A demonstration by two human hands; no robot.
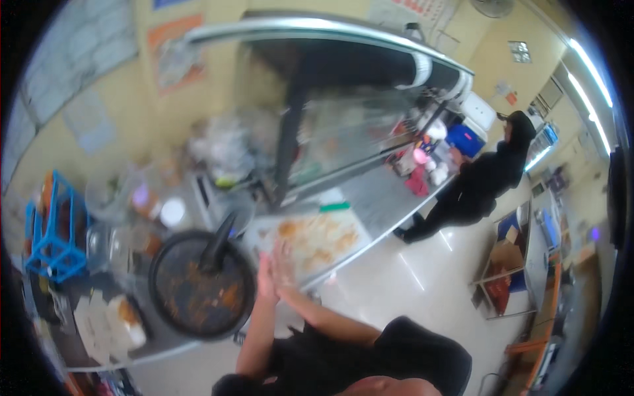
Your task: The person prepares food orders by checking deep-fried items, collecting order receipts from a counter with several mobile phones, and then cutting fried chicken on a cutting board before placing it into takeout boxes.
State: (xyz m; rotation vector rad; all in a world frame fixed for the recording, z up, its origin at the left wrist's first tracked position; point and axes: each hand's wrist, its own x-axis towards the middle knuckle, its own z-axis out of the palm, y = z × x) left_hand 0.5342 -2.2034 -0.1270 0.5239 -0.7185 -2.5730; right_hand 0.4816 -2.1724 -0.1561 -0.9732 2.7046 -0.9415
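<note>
My left hand [266, 278] and my right hand [283, 265] are brought together, palm against palm, at the near left edge of a white cutting board [364, 236]. Blur hides whether anything lies between the palms. Orange-brown food residue [322, 237] is spread over the board. A green-edged item [335, 207] lies along its far side. Left of my hands sits a large round black pan [198, 292] with orange bits stuck to its inside. A thick black handle-shaped piece [216, 247] slants across the pan's far rim.
An opened carton [101, 329] with food is at the counter's left end, near a blue plastic rack [57, 232]. Clear containers and a white lid [173, 212] stand behind the pan. A glass display case [346, 128] rises beyond the board. Farther right, a person [478, 173] in black stands beside a blue cooler [464, 140].
</note>
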